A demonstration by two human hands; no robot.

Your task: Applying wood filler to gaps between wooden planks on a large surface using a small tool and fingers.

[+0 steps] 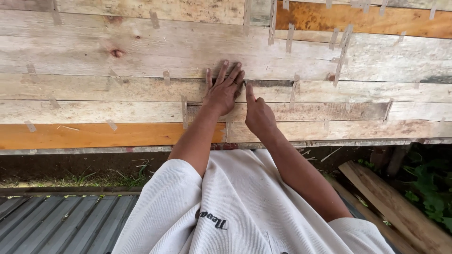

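Note:
My left hand (223, 89) lies flat with its fingers spread on a pale wooden board (141, 51) of a plank wall, at the dark gap (270, 83) between two boards. My right hand (257, 114) is just to its right, mostly curled, with the index finger stretched up to that gap beside the left fingertips. Whether a small thing sits between the fingers cannot be told. Both forearms reach up from a white short-sleeved shirt (245, 207).
The wall is made of horizontal weathered planks with several thin wooden slivers stuck in them, and orange boards (70, 135) at lower left and top right. Below lie corrugated metal sheeting (56, 226), dirt with grass, loose planks (395, 207) and green plants at right.

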